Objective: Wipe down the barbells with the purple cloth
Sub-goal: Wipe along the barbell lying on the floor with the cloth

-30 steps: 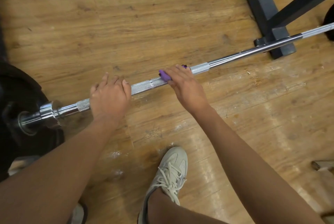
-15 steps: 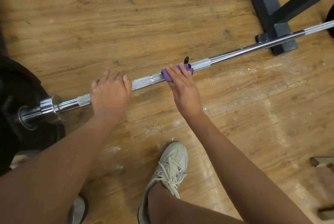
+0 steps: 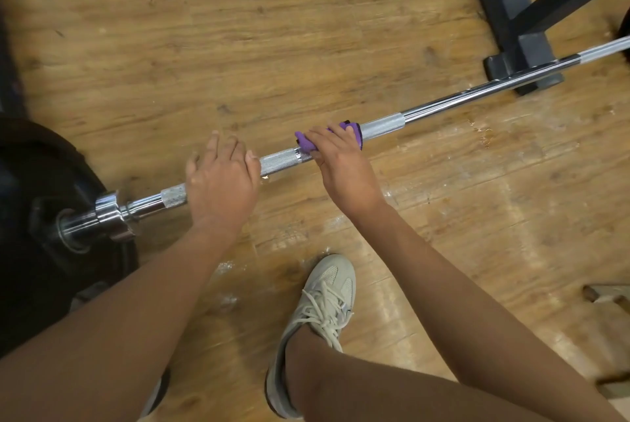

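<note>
The barbell (image 3: 443, 104) lies just above the wooden floor (image 3: 238, 29), slanting from the near left to the far right. Its left end carries a black plate (image 3: 37, 162) behind a chrome collar (image 3: 109, 212). Its right part crosses the foot of a black rack (image 3: 511, 22).

The purple cloth (image 3: 306, 147) is wrapped around the bar at mid-length, on the smooth stretch between two knurled sections. The right hand (image 3: 341, 166) grips it from above. Its fingers (image 3: 329, 134) curl over the cloth's top and far side, the thumb on the near side. Cloth shows on both sides of the fingers: a bunched fold to their left and an edge to their right.

The left hand (image 3: 221, 179) lies palm down on the bar, left of the cloth and apart from it. Its fingers reach fairly straight past the bar's far side, not wrapped around it, and hold nothing.

A pale laced shoe (image 3: 324, 305) stands on the floor near the bar, between the two forearms.
</note>
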The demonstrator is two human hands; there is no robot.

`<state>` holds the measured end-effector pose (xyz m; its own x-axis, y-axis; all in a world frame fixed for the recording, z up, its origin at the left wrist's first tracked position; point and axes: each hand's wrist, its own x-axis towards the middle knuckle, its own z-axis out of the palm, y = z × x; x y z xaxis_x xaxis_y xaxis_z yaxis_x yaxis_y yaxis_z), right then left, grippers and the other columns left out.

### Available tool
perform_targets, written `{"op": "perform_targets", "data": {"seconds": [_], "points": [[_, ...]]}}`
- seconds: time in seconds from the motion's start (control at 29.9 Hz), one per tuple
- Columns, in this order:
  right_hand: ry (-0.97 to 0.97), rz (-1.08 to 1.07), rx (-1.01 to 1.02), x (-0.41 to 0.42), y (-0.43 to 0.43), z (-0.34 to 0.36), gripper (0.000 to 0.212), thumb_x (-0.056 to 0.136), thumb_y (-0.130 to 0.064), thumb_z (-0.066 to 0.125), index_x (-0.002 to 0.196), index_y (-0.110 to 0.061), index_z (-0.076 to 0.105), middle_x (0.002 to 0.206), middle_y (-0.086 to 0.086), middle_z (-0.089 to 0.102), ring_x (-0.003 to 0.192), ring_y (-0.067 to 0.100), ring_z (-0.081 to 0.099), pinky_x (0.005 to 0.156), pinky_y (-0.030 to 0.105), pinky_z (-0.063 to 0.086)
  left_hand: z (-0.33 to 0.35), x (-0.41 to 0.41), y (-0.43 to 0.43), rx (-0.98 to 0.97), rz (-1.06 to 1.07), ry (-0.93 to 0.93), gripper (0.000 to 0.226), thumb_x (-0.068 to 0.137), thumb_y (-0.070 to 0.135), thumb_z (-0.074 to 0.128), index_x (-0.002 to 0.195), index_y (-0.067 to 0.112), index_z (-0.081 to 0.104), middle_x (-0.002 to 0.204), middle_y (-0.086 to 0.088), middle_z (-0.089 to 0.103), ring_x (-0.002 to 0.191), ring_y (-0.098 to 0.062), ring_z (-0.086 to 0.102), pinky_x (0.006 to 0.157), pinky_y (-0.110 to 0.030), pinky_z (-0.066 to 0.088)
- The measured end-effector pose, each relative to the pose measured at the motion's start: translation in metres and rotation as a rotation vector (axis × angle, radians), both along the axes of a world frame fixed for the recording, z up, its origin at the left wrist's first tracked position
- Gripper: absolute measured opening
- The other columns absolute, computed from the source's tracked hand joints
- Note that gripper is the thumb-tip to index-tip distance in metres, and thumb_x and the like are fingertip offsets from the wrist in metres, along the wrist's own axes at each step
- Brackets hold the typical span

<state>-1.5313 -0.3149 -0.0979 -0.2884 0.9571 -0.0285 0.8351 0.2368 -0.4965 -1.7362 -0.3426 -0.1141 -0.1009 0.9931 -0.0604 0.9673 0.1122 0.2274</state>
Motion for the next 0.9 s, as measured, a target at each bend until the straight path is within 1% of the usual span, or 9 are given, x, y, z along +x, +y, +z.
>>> {"op": "perform_targets", "data": {"seconds": [0.07, 0.23, 0.3, 0.43, 0.54, 0.67, 0.77, 0.87, 0.9], "points": [[-0.017, 0.02, 0.026, 0.0, -0.009, -0.001, 0.033, 0.105, -0.016, 0.048, 0.135, -0.01, 0.06, 0.134, 0.001, 0.061, 0.136, 0.031, 0.045, 0.121, 0.053, 0.025, 0.0, 0.002, -0.005, -0.011, -0.004, 0.008, 0.055, 0.104, 0.034, 0.022, 0.125, 0.01, 0.067, 0.136, -0.003, 0.063, 0.142, -0.024, 0.042, 0.106, -0.05, 0.036], [0.013, 0.006, 0.081, 0.013, -0.043, -0.002, 0.039, 0.103, -0.006, 0.052, 0.142, -0.009, 0.055, 0.146, 0.002, 0.056, 0.147, 0.03, 0.034, 0.123, 0.044, 0.025, 0.005, 0.008, -0.021, -0.033, -0.005, 0.004, 0.06, 0.103, 0.037, 0.018, 0.128, 0.009, 0.065, 0.137, -0.003, 0.062, 0.141, -0.024, 0.042, 0.107, -0.05, 0.034], [0.023, -0.017, 0.052, 0.01, -0.043, 0.002, 0.037, 0.104, -0.007, 0.051, 0.141, -0.009, 0.056, 0.143, 0.003, 0.057, 0.147, 0.032, 0.034, 0.122, 0.043, 0.02, 0.006, 0.012, -0.027, -0.049, 0.002, -0.005, 0.062, 0.104, 0.038, 0.016, 0.133, 0.009, 0.063, 0.141, -0.002, 0.06, 0.144, -0.023, 0.039, 0.109, -0.049, 0.032], [0.007, -0.015, -0.02, 0.001, -0.031, 0.007, 0.032, 0.102, -0.007, 0.047, 0.13, -0.006, 0.063, 0.129, 0.005, 0.065, 0.136, 0.035, 0.045, 0.12, 0.031, 0.008, 0.007, 0.015, -0.041, -0.053, -0.021, -0.034, 0.061, 0.105, 0.039, 0.015, 0.138, 0.01, 0.058, 0.148, -0.002, 0.054, 0.148, -0.02, 0.032, 0.113, -0.051, 0.028], [0.004, 0.018, -0.048, 0.011, -0.047, 0.003, 0.034, 0.105, -0.01, 0.046, 0.137, -0.011, 0.058, 0.138, 0.001, 0.059, 0.141, 0.03, 0.039, 0.123, 0.05, 0.017, 0.007, 0.015, -0.052, -0.059, -0.037, -0.05, 0.061, 0.107, 0.04, 0.014, 0.148, 0.011, 0.047, 0.158, -0.001, 0.042, 0.152, -0.017, 0.022, 0.116, -0.052, 0.024], [-0.005, 0.035, 0.02, 0.029, -0.083, -0.006, 0.044, 0.104, -0.005, 0.049, 0.147, -0.015, 0.049, 0.152, -0.001, 0.048, 0.152, 0.026, 0.025, 0.126, 0.041, 0.014, 0.006, 0.021, -0.065, -0.039, -0.048, -0.044, 0.059, 0.108, 0.041, 0.015, 0.154, 0.011, 0.036, 0.164, -0.001, 0.029, 0.155, -0.018, 0.014, 0.118, -0.055, 0.022], [-0.025, 0.012, 0.005, 0.017, -0.068, 0.0, 0.037, 0.105, -0.015, 0.043, 0.139, -0.01, 0.058, 0.14, 0.001, 0.059, 0.14, 0.029, 0.04, 0.124, 0.039, 0.014, 0.005, 0.026, -0.073, -0.035, -0.035, -0.042, 0.06, 0.107, 0.042, 0.016, 0.153, 0.011, 0.037, 0.164, -0.002, 0.031, 0.154, -0.019, 0.016, 0.117, -0.057, 0.023], [-0.076, 0.057, 0.019, 0.008, -0.054, 0.009, 0.034, 0.1, -0.015, 0.039, 0.122, -0.008, 0.065, 0.119, 0.001, 0.067, 0.111, 0.028, 0.055, 0.107, 0.048, 0.03, 0.004, 0.03, -0.082, -0.051, -0.033, -0.043, 0.058, 0.108, 0.041, 0.018, 0.154, 0.012, 0.037, 0.164, -0.001, 0.03, 0.154, -0.019, 0.015, 0.116, -0.057, 0.023], [-0.073, 0.064, 0.031, 0.009, -0.056, 0.009, 0.031, 0.099, -0.013, 0.042, 0.12, -0.009, 0.065, 0.118, 0.0, 0.067, 0.109, 0.027, 0.055, 0.106, 0.05, 0.031, 0.004, 0.03, -0.084, -0.051, -0.034, -0.042, 0.058, 0.108, 0.041, 0.018, 0.154, 0.012, 0.037, 0.164, -0.001, 0.03, 0.154, -0.019, 0.015, 0.116, -0.057, 0.024]]}}
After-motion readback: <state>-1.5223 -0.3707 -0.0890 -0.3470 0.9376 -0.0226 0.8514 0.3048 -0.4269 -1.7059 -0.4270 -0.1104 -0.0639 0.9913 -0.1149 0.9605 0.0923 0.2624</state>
